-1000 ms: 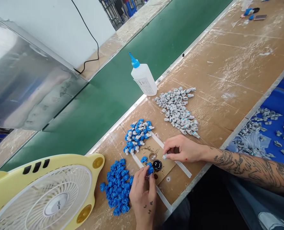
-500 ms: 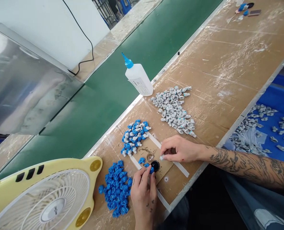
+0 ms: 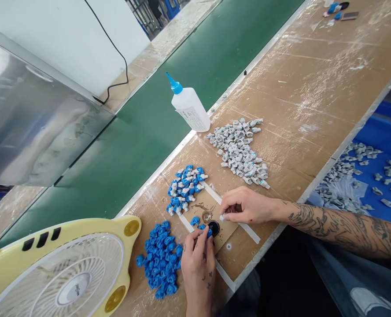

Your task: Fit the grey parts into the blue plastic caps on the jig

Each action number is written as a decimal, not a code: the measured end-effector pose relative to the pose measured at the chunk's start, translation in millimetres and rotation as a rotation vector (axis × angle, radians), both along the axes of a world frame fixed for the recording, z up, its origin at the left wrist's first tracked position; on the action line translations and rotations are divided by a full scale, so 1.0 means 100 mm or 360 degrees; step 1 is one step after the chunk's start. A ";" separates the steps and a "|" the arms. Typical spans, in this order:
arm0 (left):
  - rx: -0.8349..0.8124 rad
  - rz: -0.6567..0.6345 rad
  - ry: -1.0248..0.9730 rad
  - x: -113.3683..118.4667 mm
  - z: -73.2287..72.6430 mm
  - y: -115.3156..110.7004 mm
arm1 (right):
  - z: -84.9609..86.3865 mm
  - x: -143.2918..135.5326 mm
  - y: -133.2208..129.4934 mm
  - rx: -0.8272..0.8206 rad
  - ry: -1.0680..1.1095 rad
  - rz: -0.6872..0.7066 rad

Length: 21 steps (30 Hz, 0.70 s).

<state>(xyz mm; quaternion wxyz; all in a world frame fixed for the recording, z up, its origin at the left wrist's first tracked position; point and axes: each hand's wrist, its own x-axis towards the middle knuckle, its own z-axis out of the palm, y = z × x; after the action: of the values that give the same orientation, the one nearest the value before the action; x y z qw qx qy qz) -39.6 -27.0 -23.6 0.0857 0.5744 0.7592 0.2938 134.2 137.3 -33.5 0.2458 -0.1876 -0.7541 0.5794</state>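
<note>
My left hand (image 3: 198,259) pinches a small blue plastic part (image 3: 209,233) beside a small round black dish (image 3: 214,227). Between thumb and forefinger, my right hand (image 3: 243,205) grips a small grey plastic part (image 3: 222,217), mostly covered by the fingertips. Both hands are over a taped-down cardboard piece (image 3: 226,237). On it, a loose blue part (image 3: 195,221) lies left of a clear round dish (image 3: 207,216). A heap of blue parts (image 3: 162,259) is left of my left hand. Beyond it is a pile of joined blue-and-grey pieces (image 3: 185,187).
A heap of grey parts (image 3: 241,152) lies farther back, near a white squeeze bottle (image 3: 192,110) with a blue nozzle. A yellow fan (image 3: 63,273) stands at left. A green belt (image 3: 149,141) runs behind the table. At right, a blue bin (image 3: 374,176) holds more grey parts.
My left hand has shifted very slightly to the right with the blue part. My right hand stays in nearly the same place.
</note>
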 end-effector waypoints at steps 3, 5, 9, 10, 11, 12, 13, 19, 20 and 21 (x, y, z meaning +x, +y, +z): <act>0.0049 0.0146 -0.0226 -0.01 0.05 -0.02 | 0.02 0.00 -0.02 -0.0043 0.0009 -0.0047; 0.0095 0.0363 -0.0543 -0.01 0.09 -0.04 | 0.04 -0.01 -0.05 -0.0134 0.0039 -0.0088; 0.0272 0.0824 -0.1373 0.09 0.12 -0.01 | 0.09 -0.09 -0.21 -0.0504 0.0180 -0.0158; 0.0332 0.0890 -0.1528 0.13 0.12 0.01 | 0.10 -0.12 -0.25 -0.0577 0.0220 -0.0185; 0.0382 0.0935 -0.1649 0.17 0.12 0.04 | 0.11 -0.15 -0.29 -0.0613 0.0255 -0.0214; 0.0416 0.0962 -0.1740 0.20 0.12 0.06 | 0.13 -0.18 -0.33 -0.0607 0.0283 -0.0234; 0.0436 0.0974 -0.1802 0.23 0.13 0.09 | 0.14 -0.20 -0.37 -0.0559 0.0309 -0.0249; 0.0365 0.0921 -0.1904 0.28 0.19 0.15 | 0.17 -0.26 -0.42 -0.0001 0.0449 -0.0280; 0.0325 0.0905 -0.1918 0.27 0.20 0.16 | 0.17 -0.26 -0.41 0.0064 0.0449 -0.0254; 0.0284 0.0892 -0.1934 0.26 0.22 0.16 | 0.18 -0.26 -0.39 0.0109 0.0437 -0.0216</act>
<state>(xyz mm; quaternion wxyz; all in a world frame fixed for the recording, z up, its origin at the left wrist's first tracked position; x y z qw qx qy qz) -13.7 -10.7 -2.0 0.3703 0.0933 0.6692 0.6375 108.4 98.1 -16.0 0.3916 -0.1486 -0.7183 0.5555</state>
